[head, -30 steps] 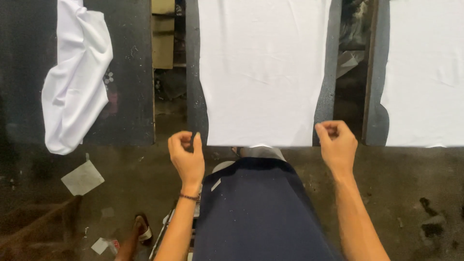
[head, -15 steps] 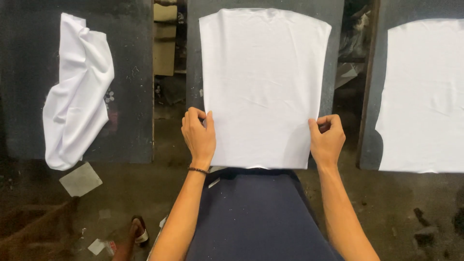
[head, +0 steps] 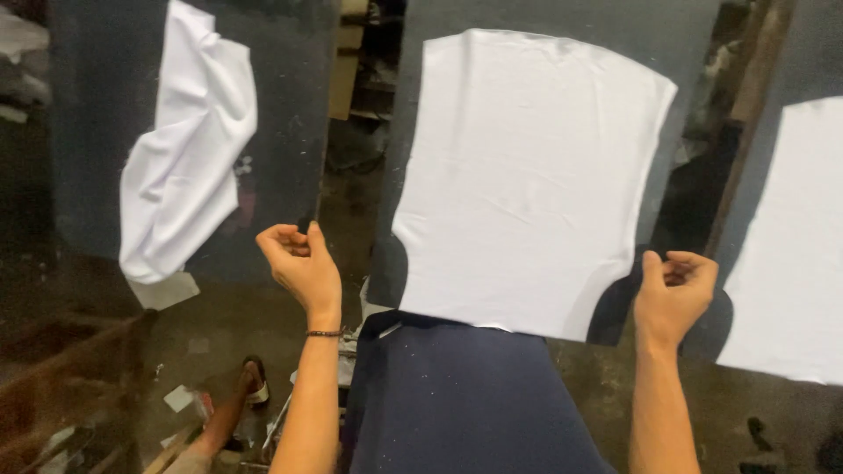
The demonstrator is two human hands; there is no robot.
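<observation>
Both hands hover beside the flat white fabric panel (head: 531, 184). The left hand (head: 299, 262) and right hand (head: 674, 290) have fingers loosely curled, holding nothing.

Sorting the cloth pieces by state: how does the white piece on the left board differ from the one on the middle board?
The left cloth is crumpled and folded; the middle cloth lies flat and spread. The left one looks narrow and bunched, the middle one wide with curved cut-outs at its lower corners. Both are white, each on a dark board.

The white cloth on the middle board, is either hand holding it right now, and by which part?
Neither. The left hand and right hand are loosely curled and apart from the white cloth, which lies flat on the dark board.
</observation>
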